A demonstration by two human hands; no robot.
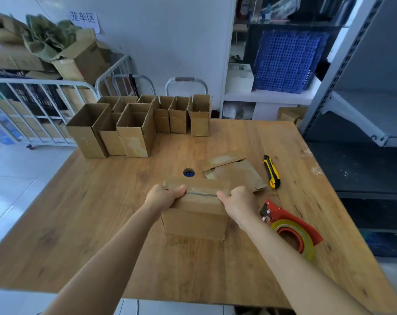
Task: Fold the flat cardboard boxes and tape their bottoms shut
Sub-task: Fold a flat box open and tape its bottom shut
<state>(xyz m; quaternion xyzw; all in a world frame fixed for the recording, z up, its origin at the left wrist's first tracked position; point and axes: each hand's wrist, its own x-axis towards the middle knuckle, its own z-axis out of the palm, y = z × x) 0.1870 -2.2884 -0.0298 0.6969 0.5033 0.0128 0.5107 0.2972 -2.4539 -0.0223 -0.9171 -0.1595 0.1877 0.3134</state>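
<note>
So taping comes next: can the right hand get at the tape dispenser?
Probably yes: the tape dispenser lies right beside the right hand, nothing between, though that hand must first release the box.

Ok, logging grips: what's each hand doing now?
Left hand: grips the folded brown cardboard box.
Right hand: grips the same box.

Wooden table (102,212) under the fingers (179,189). Far beyond them: pale wall (170,42) w/ paper sign (83,18). Beyond-left: white rail cart (40,82), tiled floor (16,178). To their right: grey metal shelf (361,114); blue crate (288,60) on white ledge (270,97).
</note>
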